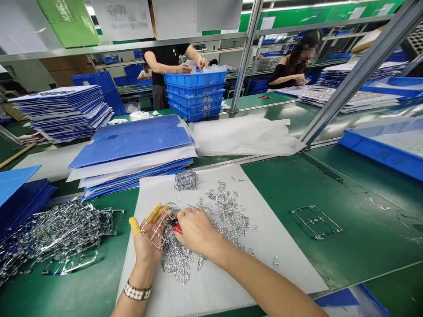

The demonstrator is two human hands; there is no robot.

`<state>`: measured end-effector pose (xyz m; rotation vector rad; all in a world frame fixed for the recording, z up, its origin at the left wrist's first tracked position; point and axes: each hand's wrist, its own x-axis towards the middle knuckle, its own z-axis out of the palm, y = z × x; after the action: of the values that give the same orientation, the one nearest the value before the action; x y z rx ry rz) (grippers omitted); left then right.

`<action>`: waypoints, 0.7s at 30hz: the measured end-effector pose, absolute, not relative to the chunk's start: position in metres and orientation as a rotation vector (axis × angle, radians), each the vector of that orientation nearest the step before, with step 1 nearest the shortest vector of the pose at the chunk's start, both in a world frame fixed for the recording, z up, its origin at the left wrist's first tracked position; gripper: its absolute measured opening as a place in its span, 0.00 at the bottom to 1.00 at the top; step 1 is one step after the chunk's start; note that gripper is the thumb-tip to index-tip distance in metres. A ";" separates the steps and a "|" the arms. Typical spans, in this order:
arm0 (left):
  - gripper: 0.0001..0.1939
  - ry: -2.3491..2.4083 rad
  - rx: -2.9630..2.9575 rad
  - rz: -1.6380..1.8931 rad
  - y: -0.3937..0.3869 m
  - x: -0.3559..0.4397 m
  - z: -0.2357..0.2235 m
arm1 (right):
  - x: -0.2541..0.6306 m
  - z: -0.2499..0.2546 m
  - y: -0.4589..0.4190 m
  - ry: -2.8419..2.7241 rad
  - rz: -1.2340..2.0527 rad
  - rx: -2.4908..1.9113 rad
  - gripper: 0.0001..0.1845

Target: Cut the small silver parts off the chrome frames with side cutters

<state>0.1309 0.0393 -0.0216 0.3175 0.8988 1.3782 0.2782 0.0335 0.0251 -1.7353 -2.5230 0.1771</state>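
My left hand (148, 240), palm up with yellow covers on several fingertips, holds a small silver wire frame (157, 235). Close on its right, my right hand (195, 231) is closed around red-handled pliers (177, 229), whose jaws I cannot make out clearly. Under and beside both hands, many small shiny metal links (228, 209) lie scattered over a white foam sheet (264, 259). A neat stack of wire frames (185, 179) sits at the sheet's far edge. One more frame (317, 221) lies flat on the green table to the right.
A tangled heap of metal frames (71, 231) is at left. Behind the sheet are stacked blue boards (139, 138) and white foam sheets (241, 134). Blue crates (196, 94) stand farther back, near a person working. A slanted metal post (357, 75) and blue tray (386, 152) are at right.
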 end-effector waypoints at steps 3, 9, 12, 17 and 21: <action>0.41 0.921 0.354 1.391 0.039 0.131 -0.024 | 0.276 0.026 0.034 -2.551 0.189 -1.718 0.14; 0.41 0.898 0.335 1.437 0.042 0.129 -0.021 | 0.278 0.027 0.031 -2.533 0.185 -1.717 0.12; 0.41 0.897 0.336 1.461 0.042 0.129 -0.020 | 0.277 0.029 0.025 -2.526 0.164 -1.710 0.16; 0.41 0.926 0.356 1.468 0.041 0.129 -0.020 | 0.268 0.032 0.018 -2.587 0.266 -1.630 0.16; 0.40 0.952 0.377 1.475 0.041 0.129 -0.020 | 0.263 0.030 0.019 -2.583 0.288 -1.635 0.17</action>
<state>0.1295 0.0410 -0.0202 0.3770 0.9517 1.4753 0.2628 0.0188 0.0301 -1.6349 -2.5830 0.2876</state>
